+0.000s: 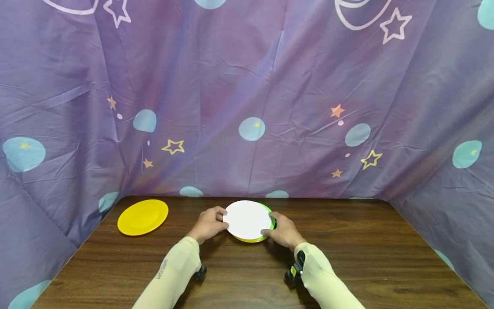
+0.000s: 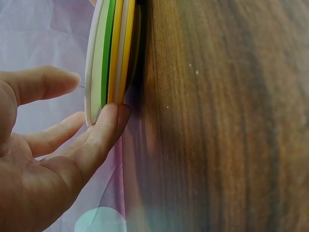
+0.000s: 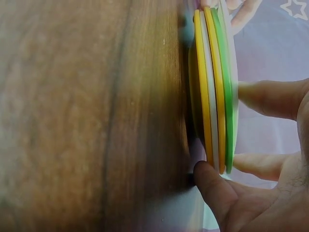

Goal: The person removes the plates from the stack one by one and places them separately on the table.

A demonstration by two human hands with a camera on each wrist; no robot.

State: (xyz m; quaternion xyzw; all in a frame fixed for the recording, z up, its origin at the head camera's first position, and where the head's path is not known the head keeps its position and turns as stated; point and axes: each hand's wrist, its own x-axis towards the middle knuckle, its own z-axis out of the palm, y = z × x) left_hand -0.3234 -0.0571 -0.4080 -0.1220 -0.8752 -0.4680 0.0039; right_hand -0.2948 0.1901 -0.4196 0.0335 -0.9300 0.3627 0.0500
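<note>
A stack of several round plates [image 1: 247, 219] stands at the back middle of the table, a white plate on top and green, yellow and white rims beneath it [image 2: 112, 58]. At the stack's left edge, my left hand [image 1: 208, 225] rests its fingertips [image 2: 110, 113] against the rims; its thumb is just off the top plate in the left wrist view. On the other side my right hand [image 1: 283, 231] holds the edge, thumb [image 3: 265, 96] on the white top plate and a fingertip [image 3: 205, 169] at the lowest yellow rim [image 3: 202, 87].
A single yellow plate [image 1: 143, 217] lies at the back left of the brown wooden table [image 1: 347, 257]. Behind the table and along both sides hangs a purple cloth [image 1: 216, 86] with stars and blue spots.
</note>
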